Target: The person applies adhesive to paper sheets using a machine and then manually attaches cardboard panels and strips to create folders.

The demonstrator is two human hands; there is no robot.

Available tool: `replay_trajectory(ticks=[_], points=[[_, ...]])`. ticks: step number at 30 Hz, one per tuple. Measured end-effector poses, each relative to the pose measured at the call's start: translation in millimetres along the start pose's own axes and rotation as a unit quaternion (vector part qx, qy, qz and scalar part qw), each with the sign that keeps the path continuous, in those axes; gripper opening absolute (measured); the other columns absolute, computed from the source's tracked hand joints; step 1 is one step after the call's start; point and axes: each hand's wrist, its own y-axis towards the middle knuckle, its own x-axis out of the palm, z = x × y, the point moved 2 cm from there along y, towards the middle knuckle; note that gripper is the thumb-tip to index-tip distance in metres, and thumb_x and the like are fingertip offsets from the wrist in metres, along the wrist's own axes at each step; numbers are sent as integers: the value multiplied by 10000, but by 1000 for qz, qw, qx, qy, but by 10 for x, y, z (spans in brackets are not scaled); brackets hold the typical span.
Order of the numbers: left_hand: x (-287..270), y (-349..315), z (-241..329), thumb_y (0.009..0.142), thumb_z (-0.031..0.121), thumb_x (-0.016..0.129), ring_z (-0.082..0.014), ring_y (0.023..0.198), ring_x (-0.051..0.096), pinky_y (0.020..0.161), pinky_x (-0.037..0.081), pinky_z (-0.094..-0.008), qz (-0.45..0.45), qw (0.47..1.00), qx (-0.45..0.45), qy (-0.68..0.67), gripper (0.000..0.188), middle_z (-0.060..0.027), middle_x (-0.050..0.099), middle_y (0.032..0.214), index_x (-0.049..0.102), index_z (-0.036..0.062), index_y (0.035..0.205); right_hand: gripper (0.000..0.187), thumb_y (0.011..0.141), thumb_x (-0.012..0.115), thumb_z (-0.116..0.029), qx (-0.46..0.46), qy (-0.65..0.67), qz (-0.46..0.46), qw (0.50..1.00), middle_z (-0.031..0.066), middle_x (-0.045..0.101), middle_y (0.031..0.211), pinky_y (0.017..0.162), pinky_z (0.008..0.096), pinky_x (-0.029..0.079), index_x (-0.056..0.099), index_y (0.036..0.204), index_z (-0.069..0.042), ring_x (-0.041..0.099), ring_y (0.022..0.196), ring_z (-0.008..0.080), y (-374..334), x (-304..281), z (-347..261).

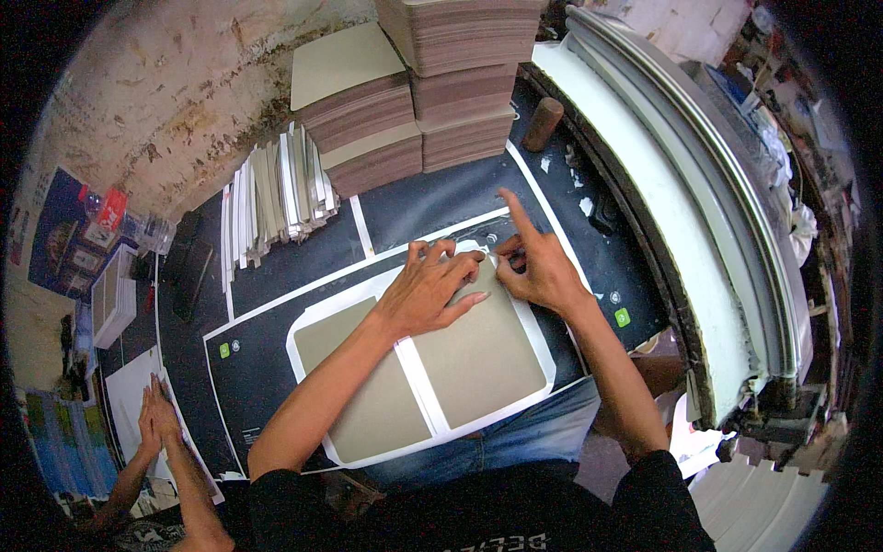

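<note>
Two grey-beige boards, a left board point(372, 400) and a right board point(487, 359), lie side by side on a white paper sheet point(418, 386), which shows as a border and a strip between them. My left hand point(428, 290) rests over the far part of the boards, thumb spread out and fingers bent toward the far edge. At the far right corner, my right hand point(543, 271) has its index finger stretched away and its other fingers curled in beside the thumb. Those fingertips meet the paper's edge, but what lies between them is hidden.
Tall board stacks point(368, 120) stand at the back, beside a bundle of paper strips point(280, 198). A wooden cylinder point(543, 124) stands near a large machine point(662, 202) along the right. At left, another person's hands point(161, 414) press on a white sheet point(129, 377).
</note>
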Motion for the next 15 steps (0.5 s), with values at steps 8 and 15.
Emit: replay_trajectory(ticks=[8, 15], points=[[-11, -38, 45, 954, 435, 623, -292, 1177, 467, 1007, 306, -529, 12, 998, 15, 56, 418, -31, 566, 1375, 596, 76, 1166, 783, 864, 593, 10, 127, 204, 100, 966, 198, 747, 989, 712, 313, 598, 252, 1565, -57, 734, 844, 212, -76, 37, 178], [-5, -25, 29, 975, 409, 599, -280, 1180, 460, 1015, 292, -521, 7, 998, 23, 54, 492, -37, 627, 1242, 550, 91, 1347, 632, 933, 440, 0, 134, 326, 138, 926, 227, 719, 1026, 715, 306, 598, 302, 1549, -28, 708, 869, 202, -135, 87, 238]])
